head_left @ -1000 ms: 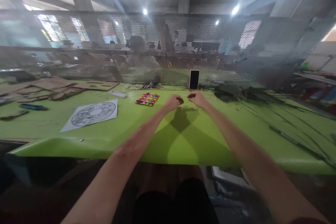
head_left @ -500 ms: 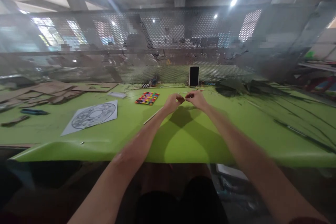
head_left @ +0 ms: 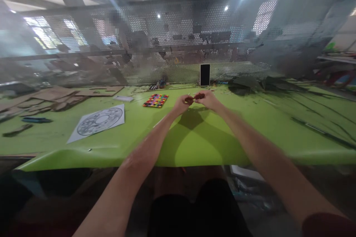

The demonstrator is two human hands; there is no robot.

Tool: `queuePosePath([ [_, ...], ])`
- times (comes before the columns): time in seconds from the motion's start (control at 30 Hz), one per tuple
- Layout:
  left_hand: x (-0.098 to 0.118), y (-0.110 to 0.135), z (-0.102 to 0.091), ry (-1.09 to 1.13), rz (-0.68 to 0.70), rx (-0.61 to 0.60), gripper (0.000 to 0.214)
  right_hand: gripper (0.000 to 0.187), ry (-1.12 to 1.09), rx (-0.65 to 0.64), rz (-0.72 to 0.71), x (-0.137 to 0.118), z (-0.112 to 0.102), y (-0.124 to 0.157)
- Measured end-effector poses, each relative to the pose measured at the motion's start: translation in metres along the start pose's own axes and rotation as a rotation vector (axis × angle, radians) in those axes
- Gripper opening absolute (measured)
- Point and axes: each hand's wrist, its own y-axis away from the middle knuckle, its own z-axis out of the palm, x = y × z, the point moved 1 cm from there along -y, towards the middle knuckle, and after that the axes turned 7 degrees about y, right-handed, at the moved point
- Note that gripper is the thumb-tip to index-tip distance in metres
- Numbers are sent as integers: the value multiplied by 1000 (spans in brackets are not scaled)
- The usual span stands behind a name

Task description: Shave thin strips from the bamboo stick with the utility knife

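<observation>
My left hand [head_left: 183, 104] and my right hand [head_left: 207, 99] meet fingertip to fingertip above the green table cover [head_left: 191, 152]. Both are pinched closed around something too small to make out between them. Their shadow falls on the cover just below. To the left of my hands lies a flat square woven from bright multicoloured strips [head_left: 156, 100]. A thin pale stick [head_left: 159, 122] rests beside my left forearm, partly hidden by it.
Brown cardboard pieces [head_left: 52, 98], a printed circular pattern sheet [head_left: 101, 120] and a blue-green cutter [head_left: 37, 120] lie at left. A dark-screened tablet [head_left: 205, 74] stands at the back before a perforated metal screen [head_left: 178, 37]. Dark leaves [head_left: 241, 85] with long stems spread at right.
The whole view has tilted slightly, so the table sits a little higher. My hands stay together, with fingers shifted slightly. Behind the screen, a blurred person has moved left.
</observation>
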Motion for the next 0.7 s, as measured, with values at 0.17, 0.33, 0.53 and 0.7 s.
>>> queuePosePath([
  [0.17, -2, 0, 3, 102, -70, -24, 14, 9, -54, -23, -40, 1, -1, 0],
  [0.33, 4, 3, 1, 194, -116, -47, 14, 17, -158, -76, -32, 5, 1, -2],
  [0.53, 5, 5, 0, 195, -132, 3, 12, 32, -180, -117, 2, 7, 3, -1],
  [0.7, 6, 4, 1, 140, -143, 28, 13, 30, -83, -67, -47, 9, 4, -5],
])
